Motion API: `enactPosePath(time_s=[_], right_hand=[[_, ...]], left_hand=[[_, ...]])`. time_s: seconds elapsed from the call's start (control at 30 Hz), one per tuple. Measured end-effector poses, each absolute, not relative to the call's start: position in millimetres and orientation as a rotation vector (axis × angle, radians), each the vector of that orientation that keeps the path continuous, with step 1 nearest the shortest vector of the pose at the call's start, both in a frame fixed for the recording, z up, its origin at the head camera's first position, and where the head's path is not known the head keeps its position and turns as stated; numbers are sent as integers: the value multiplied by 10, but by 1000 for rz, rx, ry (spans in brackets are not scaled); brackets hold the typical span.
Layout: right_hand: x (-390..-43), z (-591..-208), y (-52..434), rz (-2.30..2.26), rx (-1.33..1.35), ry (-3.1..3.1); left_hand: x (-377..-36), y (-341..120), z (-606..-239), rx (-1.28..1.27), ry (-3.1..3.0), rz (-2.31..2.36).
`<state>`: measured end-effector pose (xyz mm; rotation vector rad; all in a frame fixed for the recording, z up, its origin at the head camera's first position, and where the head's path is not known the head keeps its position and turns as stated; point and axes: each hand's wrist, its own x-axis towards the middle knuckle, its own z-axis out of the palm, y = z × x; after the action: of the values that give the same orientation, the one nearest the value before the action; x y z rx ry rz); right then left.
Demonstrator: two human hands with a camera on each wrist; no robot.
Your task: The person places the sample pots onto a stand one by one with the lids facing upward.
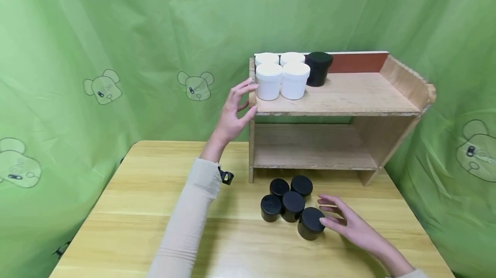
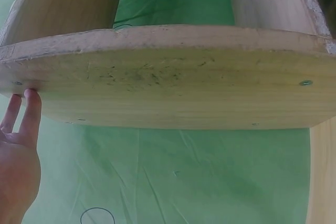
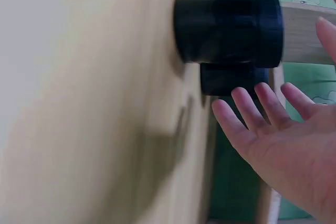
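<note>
left hand (image 1: 232, 112) spread, steadying shelf (image 1: 337, 97) edge | right hand (image 1: 350, 222) spread, fingers beside nearest black jar (image 1: 311, 223) on tabletop (image 1: 155, 209)

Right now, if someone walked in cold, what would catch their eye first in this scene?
Probably the wooden shelf on the table against the green backdrop, with four white jars and one black jar grouped at the left of its top board. Next, five black jars clustered on the table in front, the right hand open beside the nearest, the left hand at the shelf's left edge.
</note>
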<state>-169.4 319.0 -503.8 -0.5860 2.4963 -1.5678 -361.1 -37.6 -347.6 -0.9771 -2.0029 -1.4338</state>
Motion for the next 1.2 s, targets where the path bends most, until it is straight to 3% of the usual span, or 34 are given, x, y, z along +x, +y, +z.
enactPosePath(time_s=[0.5, 1.2], right_hand=[[-1670, -5329, 3098, -1600, -808, 2302], [-1658, -5143, 3108, -1576, -635, 2465]], left_hand=[[-3595, -392, -3512, -966, -2026, -1456], [-3588, -380, -3453, -962, -2029, -1438]])
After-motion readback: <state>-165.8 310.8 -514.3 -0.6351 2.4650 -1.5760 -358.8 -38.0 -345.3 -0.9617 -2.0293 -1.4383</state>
